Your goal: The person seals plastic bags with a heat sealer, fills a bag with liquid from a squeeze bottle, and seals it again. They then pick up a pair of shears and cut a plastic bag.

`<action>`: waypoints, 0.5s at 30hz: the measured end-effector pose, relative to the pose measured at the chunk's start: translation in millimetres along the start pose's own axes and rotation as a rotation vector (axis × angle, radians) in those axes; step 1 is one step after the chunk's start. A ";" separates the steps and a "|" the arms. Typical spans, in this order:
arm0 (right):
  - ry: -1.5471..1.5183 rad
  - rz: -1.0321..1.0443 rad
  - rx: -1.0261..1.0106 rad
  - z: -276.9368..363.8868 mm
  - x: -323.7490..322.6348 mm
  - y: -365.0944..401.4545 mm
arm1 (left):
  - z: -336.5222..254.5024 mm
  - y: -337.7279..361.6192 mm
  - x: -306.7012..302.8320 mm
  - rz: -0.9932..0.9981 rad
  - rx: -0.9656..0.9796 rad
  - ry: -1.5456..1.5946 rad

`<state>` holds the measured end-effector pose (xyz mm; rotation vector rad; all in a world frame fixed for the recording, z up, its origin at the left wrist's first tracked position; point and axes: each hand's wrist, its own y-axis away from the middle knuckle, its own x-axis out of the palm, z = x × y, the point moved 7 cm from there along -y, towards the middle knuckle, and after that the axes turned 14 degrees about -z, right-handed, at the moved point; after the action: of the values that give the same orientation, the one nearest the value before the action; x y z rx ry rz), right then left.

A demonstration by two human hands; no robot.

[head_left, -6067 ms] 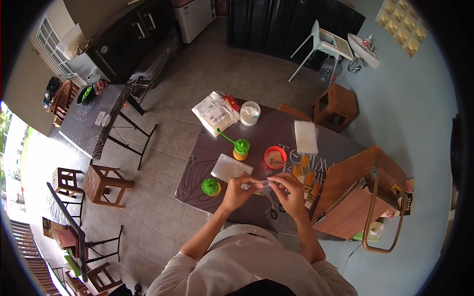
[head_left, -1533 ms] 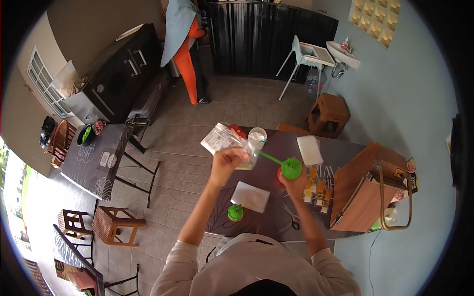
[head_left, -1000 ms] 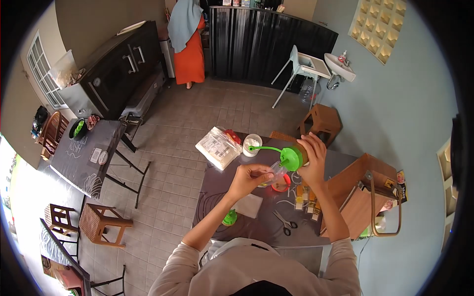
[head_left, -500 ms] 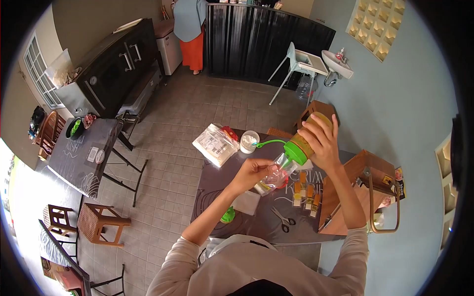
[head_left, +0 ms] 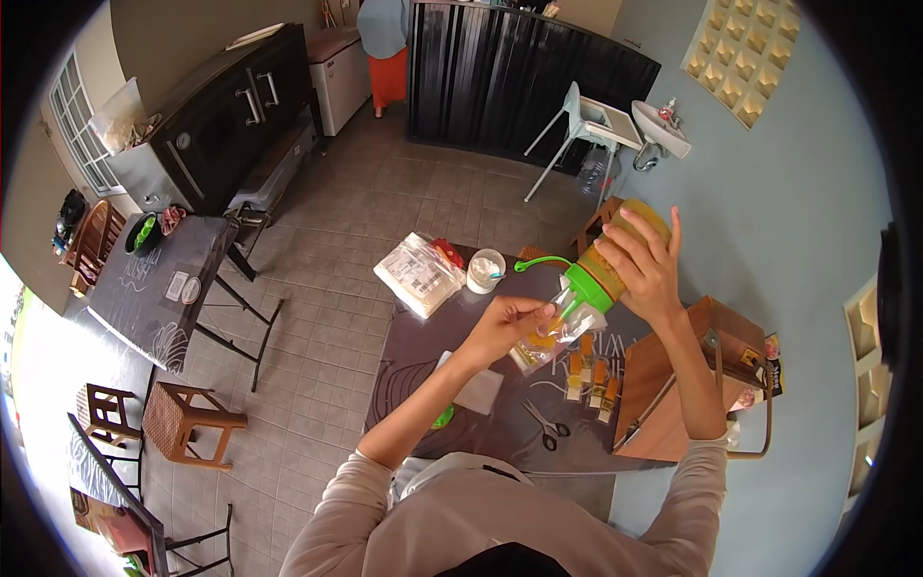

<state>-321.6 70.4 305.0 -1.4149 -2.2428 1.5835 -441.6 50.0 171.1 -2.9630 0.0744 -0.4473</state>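
My right hand [head_left: 646,264] is wrapped round a squeeze bottle [head_left: 601,273] of orange-yellow contents, tilted with its green cap down. A loose green stopper [head_left: 522,264] hangs off the cap on a strap. The spout points into the mouth of a small clear plastic bag [head_left: 540,351], and some orange-yellow shows inside the bag. My left hand [head_left: 508,332] pinches the bag's edge between thumb and fingers. Below on the dark table lie several small filled sachets [head_left: 591,385], black-handled scissors [head_left: 546,426] and a whitish flat sheet or stack [head_left: 478,389]. A green object [head_left: 443,416] is mostly behind my left forearm.
A white tub [head_left: 486,272] and a plastic-wrapped packet [head_left: 419,275] stand at the table's far edge. On the right sits a wooden box with a handle [head_left: 687,375]. A person [head_left: 385,48] stands near the black counter [head_left: 519,82]. Another table [head_left: 154,279] is at left.
Both hands, with the bottle and bag, have shifted slightly right. More orange-yellow shows in the bag below the spout. The camera view has shifted a little.
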 end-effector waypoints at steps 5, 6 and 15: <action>-0.004 0.017 -0.011 0.7 0.4 1.4 | -2.2 1.8 2.2 -0.043 -0.010 0.042; -0.005 0.012 -0.012 1.0 0.0 1.4 | -1.3 1.8 2.0 -0.043 -0.011 0.042; -0.010 0.026 -0.005 -0.5 -1.2 4.2 | 1.5 -0.6 3.0 -0.021 0.005 0.036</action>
<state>-317.9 70.1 302.5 -1.4465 -2.2445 1.5977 -438.3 50.5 170.7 -2.9539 0.0465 -0.5029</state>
